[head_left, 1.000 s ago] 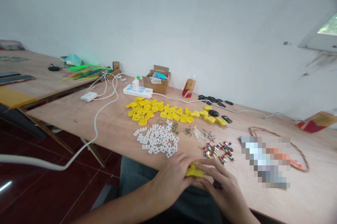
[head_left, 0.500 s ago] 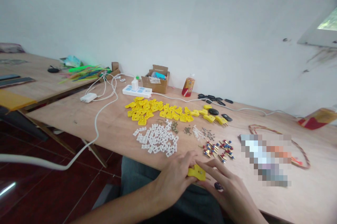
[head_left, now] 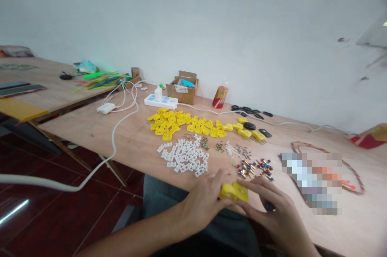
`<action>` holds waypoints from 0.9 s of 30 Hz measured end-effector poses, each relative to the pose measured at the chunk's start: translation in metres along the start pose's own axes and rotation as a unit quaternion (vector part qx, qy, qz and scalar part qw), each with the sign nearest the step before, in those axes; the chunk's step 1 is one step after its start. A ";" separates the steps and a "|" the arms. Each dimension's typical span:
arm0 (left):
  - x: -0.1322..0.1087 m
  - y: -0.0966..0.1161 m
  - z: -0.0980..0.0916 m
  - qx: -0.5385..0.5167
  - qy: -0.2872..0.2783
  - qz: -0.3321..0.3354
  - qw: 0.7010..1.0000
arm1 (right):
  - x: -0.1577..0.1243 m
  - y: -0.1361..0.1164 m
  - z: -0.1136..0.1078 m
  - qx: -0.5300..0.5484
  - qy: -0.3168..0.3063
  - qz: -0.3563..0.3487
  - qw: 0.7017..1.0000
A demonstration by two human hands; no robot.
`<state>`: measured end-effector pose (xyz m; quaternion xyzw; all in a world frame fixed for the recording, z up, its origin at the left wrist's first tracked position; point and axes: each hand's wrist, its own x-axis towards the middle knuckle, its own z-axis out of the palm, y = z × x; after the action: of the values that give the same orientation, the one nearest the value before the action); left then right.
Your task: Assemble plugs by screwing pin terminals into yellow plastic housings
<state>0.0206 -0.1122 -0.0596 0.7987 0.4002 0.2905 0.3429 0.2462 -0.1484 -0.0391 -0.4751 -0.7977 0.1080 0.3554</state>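
A yellow plug [head_left: 233, 191] is held between my two hands at the table's front edge. Fingers of my left hand [head_left: 202, 196] close on its left side. My right hand [head_left: 279, 210] pinches the right side with thumb and fingertips, and a dark object [head_left: 269, 206], kind unclear, shows within that hand. The plug looks wide, perhaps two shell halves apart, but blur hides the join. Just beyond lie brass pins with red and blue ends [head_left: 248, 169], white plastic inserts [head_left: 184, 155], small screws [head_left: 219, 147] and yellow plug shells [head_left: 169, 121].
Finished-looking yellow plugs [head_left: 258, 136] lie near black oval pieces [head_left: 249, 126]. Behind are a power strip [head_left: 169, 102], a cardboard box [head_left: 184, 96] and a bottle [head_left: 220, 96]. White cable [head_left: 114, 138] crosses the left side. A twisted cord [head_left: 347, 164] and blurred-out item [head_left: 308, 180] lie right.
The yellow plug has turned in my hands and shows a wider yellow shape; its screw and pins no longer show clearly. My right hand has shifted slightly right. The whole view has shifted a little.
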 end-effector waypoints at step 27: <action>-0.008 -0.015 0.009 0.231 0.031 0.231 0.945 | 0.189 -0.056 0.057 -0.042 -0.251 -0.059 0.965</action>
<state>0.0166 -0.1151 -0.0787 0.9171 0.2715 0.2858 0.0600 0.1132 -0.0104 0.0361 -0.3993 -0.8918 0.1689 0.1293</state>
